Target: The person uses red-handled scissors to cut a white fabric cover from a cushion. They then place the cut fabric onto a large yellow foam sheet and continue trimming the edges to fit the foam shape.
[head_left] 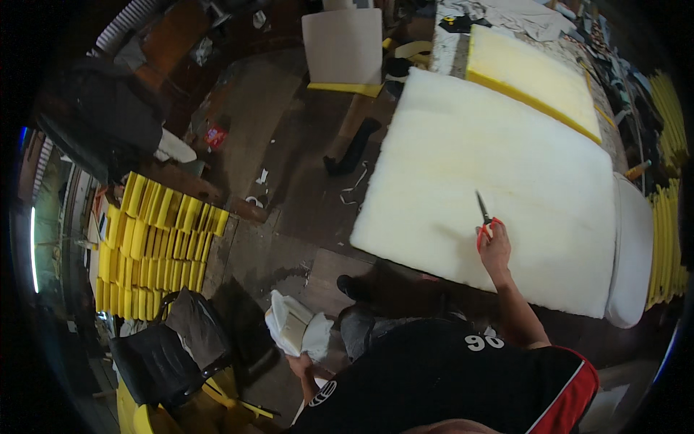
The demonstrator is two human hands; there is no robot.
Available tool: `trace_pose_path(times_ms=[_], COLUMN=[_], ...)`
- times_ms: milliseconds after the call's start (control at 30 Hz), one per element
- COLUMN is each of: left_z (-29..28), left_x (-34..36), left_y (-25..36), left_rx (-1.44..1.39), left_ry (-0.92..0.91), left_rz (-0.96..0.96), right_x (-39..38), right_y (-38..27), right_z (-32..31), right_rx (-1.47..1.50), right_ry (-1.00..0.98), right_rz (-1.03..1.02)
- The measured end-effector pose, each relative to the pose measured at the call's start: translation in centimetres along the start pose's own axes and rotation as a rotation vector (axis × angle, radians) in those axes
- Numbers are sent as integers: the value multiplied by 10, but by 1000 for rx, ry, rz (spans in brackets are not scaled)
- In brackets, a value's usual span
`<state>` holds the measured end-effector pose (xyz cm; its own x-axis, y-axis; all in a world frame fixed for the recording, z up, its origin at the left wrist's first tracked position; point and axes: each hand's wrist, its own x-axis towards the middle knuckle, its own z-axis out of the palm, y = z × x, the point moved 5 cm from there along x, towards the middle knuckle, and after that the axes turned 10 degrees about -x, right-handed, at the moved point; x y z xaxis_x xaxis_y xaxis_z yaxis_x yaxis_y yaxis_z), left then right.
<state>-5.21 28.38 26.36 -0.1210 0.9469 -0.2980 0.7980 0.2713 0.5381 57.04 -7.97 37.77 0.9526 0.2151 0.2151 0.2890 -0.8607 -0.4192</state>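
My right hand [494, 252] grips a pair of scissors [483, 210] by its red handles. The blades look closed together and point away from me over a large white sheet of fluffy wadding [470, 152]. This thick sheet covers most of the table in front and to the right. Low on the left, my left hand [299, 364] is closed around the lower end of a loose white bundle [290, 325]. A cream-coloured, flat-sided piece shows among its soft white folds; what exactly it is I cannot make out.
Beyond the wadding lies a yellow foam slab [531, 79] with a white top. A white padded cushion [630, 253] borders the sheet's right edge. Yellow foam strips [155, 249] are stacked at left, behind a black office chair [155, 362]. A pale square panel [342, 47] stands at the back.
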Motion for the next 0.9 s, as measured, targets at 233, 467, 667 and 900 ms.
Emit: trace_pose_path(times_ms=[233, 467, 667, 900], left_z=[5, -28, -67, -44], left_x=[121, 255, 395, 493], left_y=[18, 90, 161, 228], left_rx=[-20, 12, -343, -1033], left_ry=[-263, -221, -218, -355], left_rz=[117, 205, 148, -535], right_x=[26, 37, 42, 52], right_y=[-126, -159, -160, -151], right_z=[59, 102, 117, 127], right_rx=[1, -225, -259, -498], right_ry=[171, 189, 33, 75], right_rz=[53, 224, 319, 283])
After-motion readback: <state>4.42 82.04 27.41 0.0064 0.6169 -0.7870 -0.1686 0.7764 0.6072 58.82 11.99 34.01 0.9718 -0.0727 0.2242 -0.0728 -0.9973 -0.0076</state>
